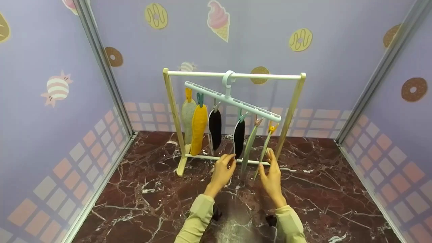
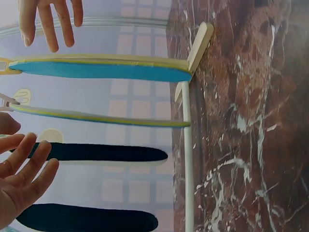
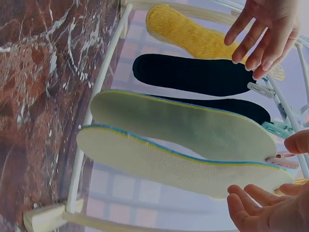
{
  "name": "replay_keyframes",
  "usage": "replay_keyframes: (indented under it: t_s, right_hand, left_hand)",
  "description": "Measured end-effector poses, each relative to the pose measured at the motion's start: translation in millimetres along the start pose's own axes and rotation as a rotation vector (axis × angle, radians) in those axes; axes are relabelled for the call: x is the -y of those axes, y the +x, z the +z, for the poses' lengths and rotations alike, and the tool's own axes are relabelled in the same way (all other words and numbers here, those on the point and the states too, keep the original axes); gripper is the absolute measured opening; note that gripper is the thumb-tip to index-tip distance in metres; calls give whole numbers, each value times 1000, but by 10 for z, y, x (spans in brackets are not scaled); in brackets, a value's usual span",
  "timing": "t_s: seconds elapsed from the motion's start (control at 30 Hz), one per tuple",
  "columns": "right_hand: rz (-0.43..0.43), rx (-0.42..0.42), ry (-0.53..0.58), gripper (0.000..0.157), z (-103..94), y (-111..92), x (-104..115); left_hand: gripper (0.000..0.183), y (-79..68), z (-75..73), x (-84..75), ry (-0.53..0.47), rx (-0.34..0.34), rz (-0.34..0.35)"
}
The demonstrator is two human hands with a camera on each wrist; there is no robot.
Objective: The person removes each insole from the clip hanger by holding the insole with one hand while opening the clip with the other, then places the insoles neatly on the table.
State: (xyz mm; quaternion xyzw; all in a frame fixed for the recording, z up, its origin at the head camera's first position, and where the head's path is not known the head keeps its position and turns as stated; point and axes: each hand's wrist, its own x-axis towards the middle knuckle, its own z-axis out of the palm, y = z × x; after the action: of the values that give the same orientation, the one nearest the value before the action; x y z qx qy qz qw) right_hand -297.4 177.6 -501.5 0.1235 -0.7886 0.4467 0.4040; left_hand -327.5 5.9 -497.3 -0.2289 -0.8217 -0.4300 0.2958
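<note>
A pale blue clip hanger [image 1: 233, 100] hangs tilted, right end lower, from a rack's top rail. Clips hold several shoe insoles on it: a greyish one [image 1: 188, 118] and a fuzzy yellow insole [image 1: 199, 130] at left, two black insoles [image 1: 215, 130] in the middle, two pale insoles [image 3: 183, 130] with blue-yellow edges at right. My left hand [image 1: 223, 170], fingers loosely bent, is nearest the right-hand black insole [image 1: 239, 138] and holds nothing. By the outermost pale insole [image 3: 164, 162] is my right hand [image 1: 271, 175], fingers spread; whether it touches the insole I cannot tell.
The wooden rack has a white top rail [image 1: 266, 76], a lower rail [image 2: 189, 169] and feet [image 1: 181, 167] on a dark red marbled tabletop [image 1: 324, 189]. Purple panels [image 1: 263, 30] with sweets printed on them enclose the back and both sides.
</note>
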Motion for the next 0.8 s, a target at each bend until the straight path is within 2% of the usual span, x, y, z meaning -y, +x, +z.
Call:
replay_keyframes:
  t_s: [0.13,0.23,0.37,0.57,0.8]
  right_hand:
    - [65,-12,30,53,-32,37,138]
    - [116,-13,25,52,-33,40,125]
    - [147,-7,3,52,11,28,-58]
    - [150,-4,15,52,20,52,-127]
    - [210,3,52,53,63,48,-186]
  left_hand:
    - [21,29,42,-12,-59,12,-26]
    - [21,46,57,-42,-73,26,-26]
    - [22,84,75,-75,-78,36,-12]
    - [20,199,91,-135,-66,36,30]
    - [21,334,66,-224,-69,63,74]
